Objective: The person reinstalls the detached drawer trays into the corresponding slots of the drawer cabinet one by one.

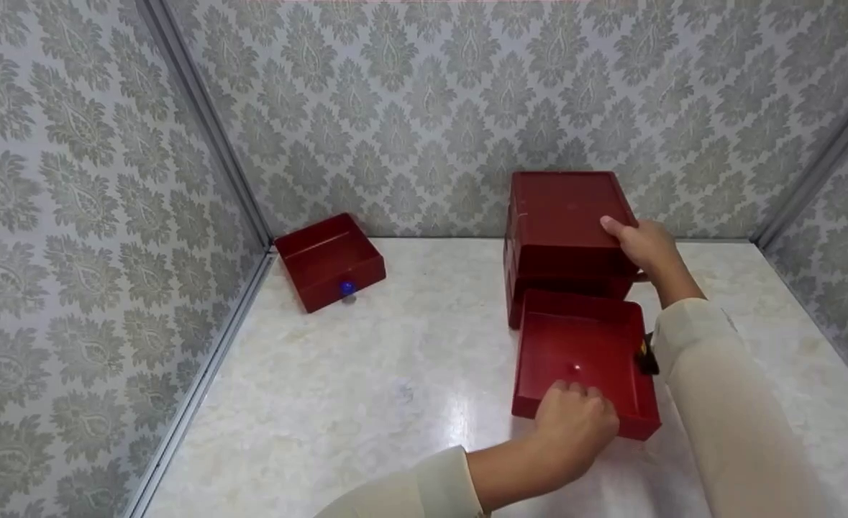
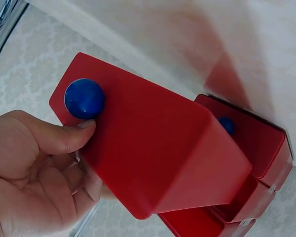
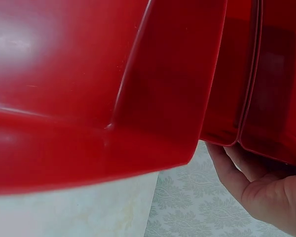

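My left hand (image 1: 575,424) grips the front wall of a red drawer (image 1: 582,352); in the left wrist view the thumb of that hand (image 2: 44,173) presses the drawer front (image 2: 143,138) beside its blue knob (image 2: 85,98), fingers curled over the edge. The drawer is tilted, in front of the red cabinet (image 1: 567,208). My right hand (image 1: 650,248) holds the cabinet's right side, thumb on top. In the right wrist view, that hand's fingers (image 3: 232,168) lie against the cabinet's side (image 3: 276,98), and the drawer (image 3: 89,89) fills the left.
A second red drawer (image 1: 330,266) with a blue knob (image 1: 348,288) lies at the back left of the pale table (image 1: 366,381). Patterned panels (image 1: 424,115) stand behind and at both sides. Another blue knob (image 2: 227,125) shows on a cabinet drawer in the left wrist view.
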Available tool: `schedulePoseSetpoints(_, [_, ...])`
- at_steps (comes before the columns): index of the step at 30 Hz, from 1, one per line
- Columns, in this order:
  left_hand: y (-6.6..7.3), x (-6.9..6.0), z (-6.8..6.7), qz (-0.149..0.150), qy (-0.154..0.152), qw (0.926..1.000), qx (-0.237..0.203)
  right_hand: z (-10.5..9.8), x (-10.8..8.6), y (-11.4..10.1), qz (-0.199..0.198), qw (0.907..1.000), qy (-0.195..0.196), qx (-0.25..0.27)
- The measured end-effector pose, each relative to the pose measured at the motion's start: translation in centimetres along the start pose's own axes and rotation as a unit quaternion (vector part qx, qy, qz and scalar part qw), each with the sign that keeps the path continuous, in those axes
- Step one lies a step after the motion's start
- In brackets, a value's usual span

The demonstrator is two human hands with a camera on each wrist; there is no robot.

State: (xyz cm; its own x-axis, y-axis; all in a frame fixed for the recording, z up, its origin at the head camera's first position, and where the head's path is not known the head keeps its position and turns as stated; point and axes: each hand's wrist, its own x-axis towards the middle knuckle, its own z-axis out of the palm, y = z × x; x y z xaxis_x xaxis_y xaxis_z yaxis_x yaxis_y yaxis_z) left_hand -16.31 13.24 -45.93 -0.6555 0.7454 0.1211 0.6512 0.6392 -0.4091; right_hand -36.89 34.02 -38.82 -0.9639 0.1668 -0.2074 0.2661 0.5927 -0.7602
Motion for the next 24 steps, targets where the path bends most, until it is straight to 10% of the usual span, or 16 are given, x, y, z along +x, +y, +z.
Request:
schedulePoseSetpoints(11, [0.5, 0.4, 0.4, -0.019, 0.066, 0.9974, 0.02, 0.2, -0.1, -0.1, -0.005, 1.0, 0.002, 0.006])
schedulePoseSetpoints(24, [-0.1, 1.4, 0.4, -0.023, 0.034, 0.9991, 0.006, 0.1, -0.4, 0.1, -0.013, 0.9999, 0.003, 0.005])
